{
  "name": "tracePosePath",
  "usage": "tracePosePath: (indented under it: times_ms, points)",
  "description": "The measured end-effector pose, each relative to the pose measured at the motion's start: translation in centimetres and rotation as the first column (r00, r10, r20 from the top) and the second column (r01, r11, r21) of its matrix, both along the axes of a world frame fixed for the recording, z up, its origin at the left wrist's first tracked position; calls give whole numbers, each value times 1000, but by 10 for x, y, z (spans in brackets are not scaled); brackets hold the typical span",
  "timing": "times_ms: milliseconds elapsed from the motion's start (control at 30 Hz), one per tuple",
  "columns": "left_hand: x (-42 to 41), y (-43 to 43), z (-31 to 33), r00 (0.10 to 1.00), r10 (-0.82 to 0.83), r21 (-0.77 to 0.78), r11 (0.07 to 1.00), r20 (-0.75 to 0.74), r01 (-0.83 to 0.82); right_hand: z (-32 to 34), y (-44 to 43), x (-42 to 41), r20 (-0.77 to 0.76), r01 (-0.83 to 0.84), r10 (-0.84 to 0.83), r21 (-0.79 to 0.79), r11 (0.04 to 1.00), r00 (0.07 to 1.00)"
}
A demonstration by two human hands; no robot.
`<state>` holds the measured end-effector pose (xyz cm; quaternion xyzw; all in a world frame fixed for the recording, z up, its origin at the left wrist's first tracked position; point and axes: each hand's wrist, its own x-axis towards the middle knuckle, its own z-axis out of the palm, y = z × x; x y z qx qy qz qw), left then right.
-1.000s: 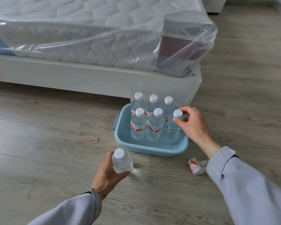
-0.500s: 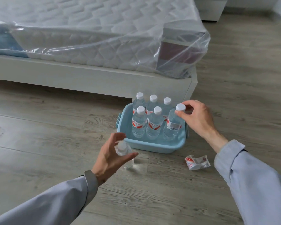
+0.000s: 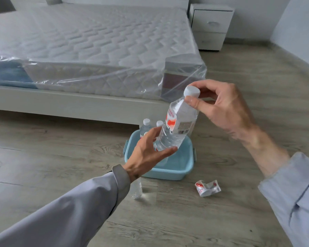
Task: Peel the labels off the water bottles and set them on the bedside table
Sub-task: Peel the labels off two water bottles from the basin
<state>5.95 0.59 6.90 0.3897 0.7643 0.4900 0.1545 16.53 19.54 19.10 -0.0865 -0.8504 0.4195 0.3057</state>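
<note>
A blue tub [image 3: 169, 172] on the wood floor [image 3: 239, 122] holds capped bottles [image 3: 146, 125], partly hidden. The right hand [image 3: 225, 107] pinches a labelled bottle [image 3: 178, 125] at its cap, tilted above the tub; the left hand [image 3: 146, 154] cups its base, grip wide. A peeled label [image 3: 207, 188] lies nearby; the bedside worktop [image 3: 211, 25] stands well apart

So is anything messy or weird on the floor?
Yes: a crumpled red-and-white label lies loose on the wood floor, right of the blue tub. A bare bottle stands outside the tub. Nothing looks spilled.
</note>
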Motion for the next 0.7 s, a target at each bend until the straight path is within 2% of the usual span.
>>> tracePosePath:
  times_ms: [167, 267, 533, 700]
  points:
    - [0, -6, 23, 967, -203, 66, 978, 151, 195, 18, 0, 7, -41, -163, 160, -112, 980, 986]
    - [1, -6, 32, 943, -268, 91, 963, 197, 254, 19, 1, 7, -41, -222, 218, -176, 959, 975]
    - [5, -1, 28, 937, -232, 110, 972, 260, 210, 8, -3, 7, -54, -284, 280, -230, 931, 959]
    - [6, 5, 23, 954, -130, 180, 980, 271, 83, -3, -6, 2, -54, -169, 162, -176, 970, 985]
